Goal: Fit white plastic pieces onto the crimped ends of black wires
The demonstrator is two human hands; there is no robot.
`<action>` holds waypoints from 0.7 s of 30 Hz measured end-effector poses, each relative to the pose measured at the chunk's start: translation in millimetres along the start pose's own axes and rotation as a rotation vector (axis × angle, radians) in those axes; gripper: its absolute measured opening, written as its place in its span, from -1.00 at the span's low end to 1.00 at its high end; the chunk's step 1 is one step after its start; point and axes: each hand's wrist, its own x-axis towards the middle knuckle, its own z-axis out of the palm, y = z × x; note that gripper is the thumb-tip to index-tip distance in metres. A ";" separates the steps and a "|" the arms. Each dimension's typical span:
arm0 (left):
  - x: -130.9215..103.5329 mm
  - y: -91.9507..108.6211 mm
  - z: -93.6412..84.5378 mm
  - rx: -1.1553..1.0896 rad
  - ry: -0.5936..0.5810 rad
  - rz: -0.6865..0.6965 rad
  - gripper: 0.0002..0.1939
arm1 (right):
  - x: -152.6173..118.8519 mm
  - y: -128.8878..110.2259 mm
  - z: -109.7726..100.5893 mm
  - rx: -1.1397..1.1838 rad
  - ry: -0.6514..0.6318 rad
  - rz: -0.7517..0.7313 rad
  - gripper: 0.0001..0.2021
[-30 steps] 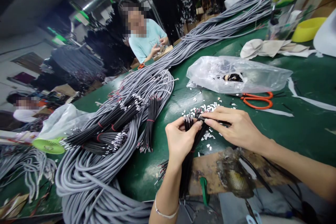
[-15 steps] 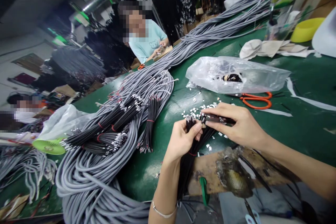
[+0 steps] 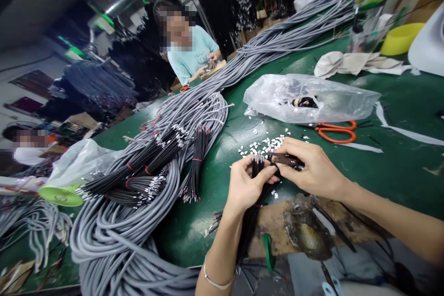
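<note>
Over the bench (image 3: pixel 189 233), the left hand (image 3: pixel 244 186) pinches black wires (image 3: pixel 258 166) just below their tips (image 3: pixel 257 157), probably steadiest for light, springy lengths, while the right hand (image 3: pixel 312 169) grips a dark tool (image 3: pixel 288 160) alongside.

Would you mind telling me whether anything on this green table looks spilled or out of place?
Small white scraps lie loose on the green table near the right hand, which looks untidy, though they may just be offcuts. The blades of the orange-handled scissors seem hidden under the plastic bag, so they could be overlooked.
</note>
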 end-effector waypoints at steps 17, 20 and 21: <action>9.2 -13.6 -23.0 0.589 0.106 0.193 -0.84 | -1.2 22.1 12.2 -0.248 -0.019 0.064 -0.68; 8.7 -9.4 -24.3 0.372 0.094 0.113 -0.85 | 1.1 24.0 11.2 -0.467 -0.120 0.107 -0.73; 9.2 -8.9 -24.0 0.317 0.082 0.092 -0.86 | 1.7 23.8 10.4 -0.504 -0.135 0.119 -0.73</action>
